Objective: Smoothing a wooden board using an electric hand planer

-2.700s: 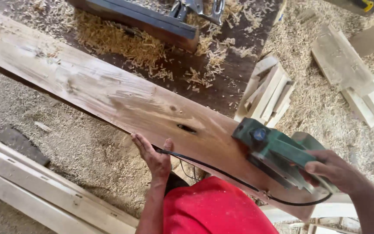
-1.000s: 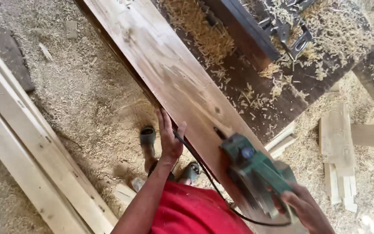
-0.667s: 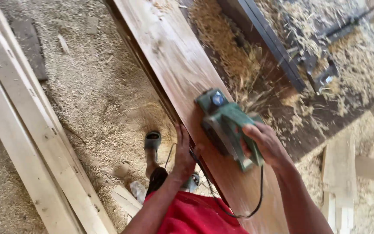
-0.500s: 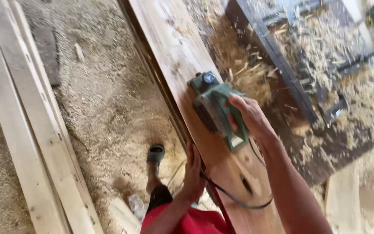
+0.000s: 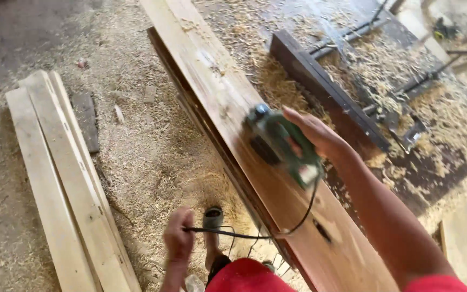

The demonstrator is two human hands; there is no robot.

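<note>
A workshop floor thick with sawdust and curled shavings [image 5: 152, 162] surrounds a long wooden plank [image 5: 233, 108] that runs from the top of the view down to the lower right, lying on a dark workbench [image 5: 433, 157] strewn with more shavings and metal clamps. To the left, a stack of pale boards [image 5: 66, 189] lies on the ground beside small wood offcuts. The person's right hand [image 5: 314, 132] is closed around the handle of a green electric planer [image 5: 282, 143] — blurred with motion — which sits on the plank's upper face about midway along it, the arm stretched forward. The left hand [image 5: 178, 235] hangs low beside the plank's near edge, fingers closed on the planer's black power cord [image 5: 233, 234], above a shoe [image 5: 212, 219] standing in the sawdust.
</note>
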